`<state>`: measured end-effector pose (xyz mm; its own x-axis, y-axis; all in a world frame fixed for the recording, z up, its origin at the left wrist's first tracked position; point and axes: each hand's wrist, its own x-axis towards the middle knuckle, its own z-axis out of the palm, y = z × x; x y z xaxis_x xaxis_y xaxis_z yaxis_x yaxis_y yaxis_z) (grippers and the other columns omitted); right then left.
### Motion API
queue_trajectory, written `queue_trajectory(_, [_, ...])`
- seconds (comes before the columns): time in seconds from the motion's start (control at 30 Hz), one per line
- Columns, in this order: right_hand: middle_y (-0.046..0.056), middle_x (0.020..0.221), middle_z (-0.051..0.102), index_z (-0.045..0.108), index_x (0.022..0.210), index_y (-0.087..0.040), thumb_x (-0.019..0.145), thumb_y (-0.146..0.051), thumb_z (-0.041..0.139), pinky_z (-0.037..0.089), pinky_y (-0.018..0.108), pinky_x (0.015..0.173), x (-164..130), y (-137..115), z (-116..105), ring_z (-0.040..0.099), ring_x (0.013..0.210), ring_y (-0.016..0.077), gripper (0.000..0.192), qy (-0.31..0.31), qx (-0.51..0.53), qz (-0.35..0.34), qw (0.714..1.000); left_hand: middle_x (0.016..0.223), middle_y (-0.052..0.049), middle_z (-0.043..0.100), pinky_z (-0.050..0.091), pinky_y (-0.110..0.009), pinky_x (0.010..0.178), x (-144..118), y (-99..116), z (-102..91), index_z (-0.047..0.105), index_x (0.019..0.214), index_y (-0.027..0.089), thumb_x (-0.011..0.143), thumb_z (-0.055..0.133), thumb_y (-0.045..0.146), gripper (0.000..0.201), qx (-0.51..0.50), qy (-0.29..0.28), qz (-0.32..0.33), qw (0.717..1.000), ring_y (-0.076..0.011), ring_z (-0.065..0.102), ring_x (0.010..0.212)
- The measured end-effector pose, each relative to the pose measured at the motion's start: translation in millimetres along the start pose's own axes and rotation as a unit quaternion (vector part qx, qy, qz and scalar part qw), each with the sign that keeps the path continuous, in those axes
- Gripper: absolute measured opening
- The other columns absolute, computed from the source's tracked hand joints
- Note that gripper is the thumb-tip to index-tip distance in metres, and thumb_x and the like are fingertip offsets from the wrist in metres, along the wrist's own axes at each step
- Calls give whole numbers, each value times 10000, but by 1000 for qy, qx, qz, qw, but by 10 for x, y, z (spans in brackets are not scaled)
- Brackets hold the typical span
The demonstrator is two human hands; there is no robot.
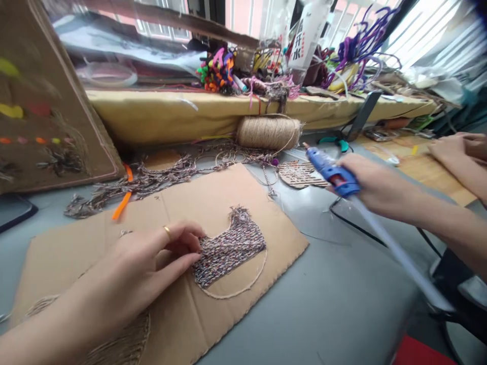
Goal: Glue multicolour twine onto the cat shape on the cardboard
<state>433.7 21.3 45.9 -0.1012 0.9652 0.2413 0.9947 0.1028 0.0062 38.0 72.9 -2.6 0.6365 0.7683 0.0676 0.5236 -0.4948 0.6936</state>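
Grey table (304, 304), cardboard (228, 187) on it, glue gun (337, 176) raised at right.
The right hand (365, 180) is wrapped round the gun; the left hand (152, 258) bunches thumb and fingertips at the left edge of the yarn patch (232, 248), whether pinching yarn I cannot tell; the patch lies on the cardboard, twine (224, 297) curving below.

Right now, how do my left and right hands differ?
Your left hand has its fingertips at the edge of the speckled yarn patch on the cardboard; your right hand grips a blue glue gun beyond it. The left hand shows a gold-coloured ring; none shows on the right hand. Both are ungloved.
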Motion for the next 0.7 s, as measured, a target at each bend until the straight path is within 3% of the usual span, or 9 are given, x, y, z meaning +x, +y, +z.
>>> queue_trajectory(0.13, [46, 870, 608, 608, 965, -123, 806, -290, 455, 459, 267, 693, 216, 153, 99, 609, 805, 171, 276, -68, 15, -73, 995, 848, 17, 711, 537, -213, 642, 5, -11, -20, 566, 1115, 280, 859, 552, 305, 258, 107, 7, 95, 990, -141, 677, 709])
queue_trajectory(0.23, [97, 993, 638, 611, 1049, -141, 750, -236, 540, 490, 376, 797, 221, 111, 113, 606, 940, 255, 322, -46, 23, -92, 994, 937, -2, 706, 535, -233, 694, 15, 40, -32, 611, 1046, 272, 863, 551, 259, 193, 136, 4, 138, 981, -153, 678, 787])
queue_trajectory(0.33, [126, 1064, 624, 604, 1047, -173, 844, -228, 476, 461, 465, 869, 94, -237, 44, 568, 1018, 283, 245, 44, 36, -90, 994, 979, -25, 669, 514, -260, 678, 37, 144, -8, 630, 1031, 263, 881, 528, 265, 181, 151, 16, 137, 979, -157, 647, 792])
queue_trajectory(0.4, [61, 970, 647, 622, 957, -205, 880, -223, 476, 500, 344, 793, -43, -589, 19, 609, 909, 196, 167, 67, 70, -130, 987, 980, -33, 647, 501, -282, 698, 74, 230, 43, 639, 1026, 255, 899, 501, 250, 188, 154, 15, 134, 979, -158, 618, 810])
queue_trajectory(0.47, [61, 940, 647, 627, 986, -172, 882, -160, 484, 512, 272, 720, -182, -925, 53, 621, 840, 150, 177, 46, 149, -195, 968, 967, -33, 643, 495, -298, 731, 130, 315, 117, 650, 1012, 246, 913, 477, 226, 200, 150, 7, 147, 978, -167, 588, 860])
queue_trajectory(0.53, [56, 911, 654, 628, 987, -157, 883, -128, 481, 515, 252, 687, -288, -1158, 140, 623, 806, 138, 182, 28, 188, -202, 961, 952, -35, 650, 494, -304, 737, 192, 390, 197, 655, 1025, 240, 920, 467, 221, 216, 156, -6, 171, 973, -180, 562, 892])
queue_trajectory(0.7, [54, 916, 655, 598, 1061, -137, 869, -82, 496, 508, 234, 706, -376, -1272, 332, 607, 802, 122, 224, 67, 205, -193, 957, 871, -40, 652, 496, -296, 683, 283, 479, 313, 646, 1061, 225, 926, 440, 182, 250, 208, -35, 204, 956, -185, 534, 840])
